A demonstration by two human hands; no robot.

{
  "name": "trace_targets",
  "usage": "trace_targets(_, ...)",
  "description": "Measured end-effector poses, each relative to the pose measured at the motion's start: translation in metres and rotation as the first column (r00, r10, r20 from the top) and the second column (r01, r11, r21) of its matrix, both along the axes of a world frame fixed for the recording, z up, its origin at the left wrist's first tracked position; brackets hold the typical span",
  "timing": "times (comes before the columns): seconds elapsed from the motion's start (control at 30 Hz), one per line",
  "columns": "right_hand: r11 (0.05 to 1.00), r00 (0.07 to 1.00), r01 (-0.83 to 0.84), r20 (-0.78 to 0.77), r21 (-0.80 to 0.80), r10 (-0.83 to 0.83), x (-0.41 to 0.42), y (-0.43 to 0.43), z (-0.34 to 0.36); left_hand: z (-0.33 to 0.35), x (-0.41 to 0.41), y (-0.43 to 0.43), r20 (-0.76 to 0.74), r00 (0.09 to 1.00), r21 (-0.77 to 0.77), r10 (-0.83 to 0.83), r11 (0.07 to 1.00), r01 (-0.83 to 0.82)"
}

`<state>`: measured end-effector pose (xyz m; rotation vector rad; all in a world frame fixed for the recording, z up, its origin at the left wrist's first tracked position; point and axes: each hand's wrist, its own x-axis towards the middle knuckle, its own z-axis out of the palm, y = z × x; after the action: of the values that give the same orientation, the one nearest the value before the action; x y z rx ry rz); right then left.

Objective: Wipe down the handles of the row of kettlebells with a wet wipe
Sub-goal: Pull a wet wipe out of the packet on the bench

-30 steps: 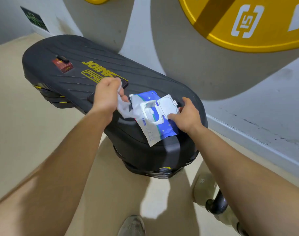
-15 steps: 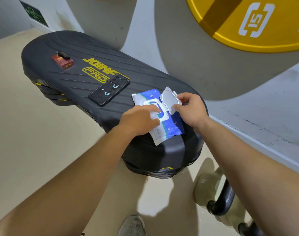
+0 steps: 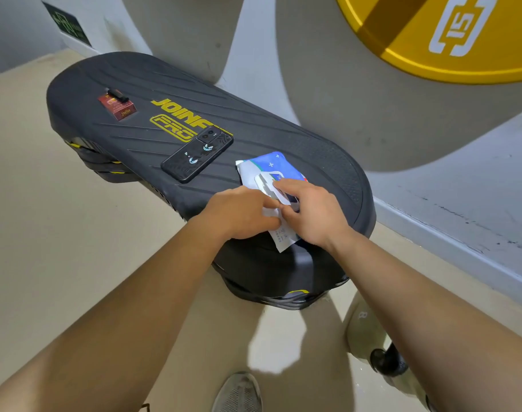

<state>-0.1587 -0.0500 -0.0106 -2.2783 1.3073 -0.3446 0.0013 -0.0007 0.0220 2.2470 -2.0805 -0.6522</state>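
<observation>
Here, your left hand (image 3: 242,214) clutches a wet wipe (image 3: 268,212); your right hand (image 3: 311,214) presses flat-fingered on the wipe pack (image 3: 271,164). The black platform (image 3: 262,129) beneath stands against a grey wall (image 3: 477,173).

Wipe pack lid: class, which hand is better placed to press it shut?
Right. The right hand rests fingers on the lid of the wipe pack; the left hand sits at the pack's near edge, off the lid.
</observation>
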Motion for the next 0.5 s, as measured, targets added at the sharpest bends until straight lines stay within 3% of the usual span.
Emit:
trace_targets(0.1, 0.997, 0.993, -0.067, -0.103, -0.024, 0.064, -0.001, 0.0, -0.003, -0.003, 0.015, -0.001, -0.237, 0.97, 0.073, 0.046, 0.997, -0.029)
trace_targets(0.23, 0.981, 0.944, -0.183, -0.29, -0.057, 0.159, 0.004, 0.005, -0.012, 0.011, 0.045, 0.002, -0.548, 0.81, 0.055, 0.21, 0.975, -0.216)
trace_targets(0.37, 0.974, 0.901, -0.214, -0.401, -0.075, 0.167, 0.008, 0.013, -0.018, 0.032, 0.059, 0.006, -0.793, 0.519, 0.08, 0.318, 0.9, -0.429)
trace_targets(0.5, 0.983, 0.867, -0.178, -0.479, -0.049, 0.133, 0.017, 0.022, -0.006, 0.048, 0.05, 0.007, -0.899, 0.29, 0.184, 0.329, 0.883, -0.432)
